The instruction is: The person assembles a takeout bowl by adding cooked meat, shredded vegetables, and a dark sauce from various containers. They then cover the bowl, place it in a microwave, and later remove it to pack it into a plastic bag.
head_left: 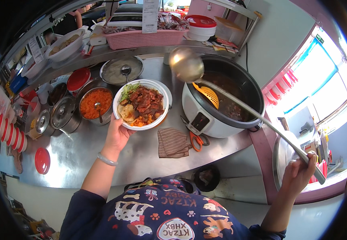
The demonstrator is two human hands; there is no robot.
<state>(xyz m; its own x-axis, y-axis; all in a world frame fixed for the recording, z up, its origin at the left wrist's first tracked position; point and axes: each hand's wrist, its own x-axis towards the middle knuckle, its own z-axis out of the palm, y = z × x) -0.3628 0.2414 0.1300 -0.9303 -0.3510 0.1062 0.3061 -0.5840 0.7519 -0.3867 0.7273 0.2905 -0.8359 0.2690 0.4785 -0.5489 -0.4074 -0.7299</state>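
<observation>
My left hand (116,135) holds up a white bowl (158,121) filled with meat, greens and orange vegetables above the steel counter. My right hand (299,174), at the right, grips the end of a long metal ladle (186,65). The ladle's bowl hangs over the rim of a large white cooker pot (217,120) with dark broth inside. An orange slotted skimmer (208,94) rests in that pot. The ladle's bowl sits just right of the food bowl.
On the steel counter (85,156) stand a pot of shredded carrot (95,103), lidded steel pots (63,113), a lidded pan (121,71), a folded brown cloth (172,143) and orange-handled scissors (196,141). A pink basket (145,38) sits on the shelf. Red lids (42,161) lie at the left.
</observation>
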